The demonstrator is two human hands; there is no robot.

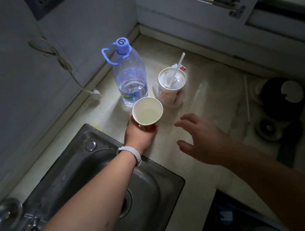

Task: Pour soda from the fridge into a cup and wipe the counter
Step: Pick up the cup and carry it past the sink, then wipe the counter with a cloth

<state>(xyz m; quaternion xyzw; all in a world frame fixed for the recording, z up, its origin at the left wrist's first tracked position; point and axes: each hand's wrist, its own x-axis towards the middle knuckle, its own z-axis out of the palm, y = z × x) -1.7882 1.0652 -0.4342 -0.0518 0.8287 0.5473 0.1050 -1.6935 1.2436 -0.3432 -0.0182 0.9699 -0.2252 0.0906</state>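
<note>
Left hand holds empty paper cup at counter edge, right hand open and reaching in.

Small white paper cup with red print [147,112], open top up, looks empty, sits near the sink-side edge of the pale stone counter [199,127]; left hand [139,135] wraps its lower wall, likely steadying it for a pour. Right hand [203,137] hovers just right of it, fingers spread, gripping nothing. Just behind: clear plastic water bottle with blue cap and loop [130,73], capped, upright; to its right a lidded white takeaway cup with straw [172,84]. No soda visible. Steel sink [105,162] lies near left; wristband [132,154] on left wrist.
</note>
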